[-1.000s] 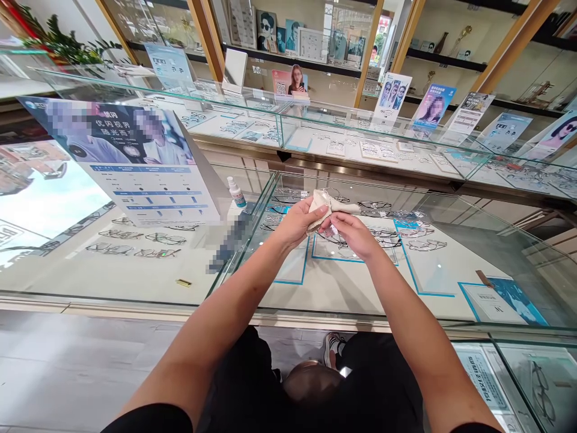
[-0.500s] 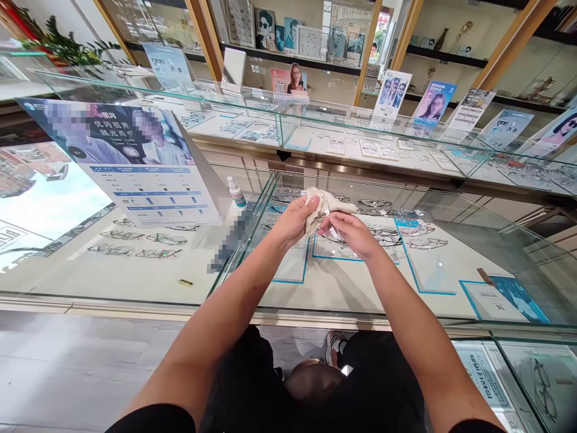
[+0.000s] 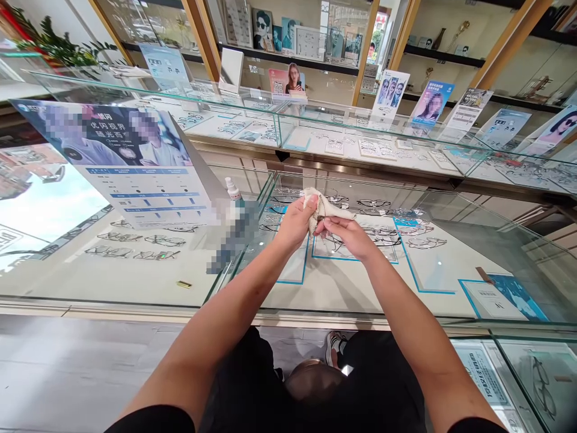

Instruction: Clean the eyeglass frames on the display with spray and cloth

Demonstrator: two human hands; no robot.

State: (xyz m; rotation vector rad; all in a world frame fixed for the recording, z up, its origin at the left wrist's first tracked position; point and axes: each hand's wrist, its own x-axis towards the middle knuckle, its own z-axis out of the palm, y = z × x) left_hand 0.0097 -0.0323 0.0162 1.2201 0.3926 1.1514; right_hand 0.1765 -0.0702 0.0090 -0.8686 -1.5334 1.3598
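Observation:
Over the glass counter, my left hand [image 3: 295, 224] is closed around a crumpled beige cloth [image 3: 331, 207], with the thumb pressed on top. Close against it, my right hand [image 3: 349, 233] pinches what looks like a pair of glasses [image 3: 332, 243]. Only thin parts of the frame show below the fingers, and the cloth and hands hide the rest. The cloth's loose end lies over the right fingers. Beneath the hands, under the glass, rows of eyeglasses [image 3: 382, 236] lie on white and blue-edged boards.
On the counter at left stand a large folded sign [image 3: 153, 186] and a white spray bottle [image 3: 232, 190], beside a blurred patch. A second glass showcase [image 3: 324, 111] with upright cards runs behind. Near my knees is a round stool [image 3: 314, 380].
My hands stay together at nearly the same spot. The cloth and right fingers have shifted slightly, and the clear lens-like part below the right fingers shows less now.

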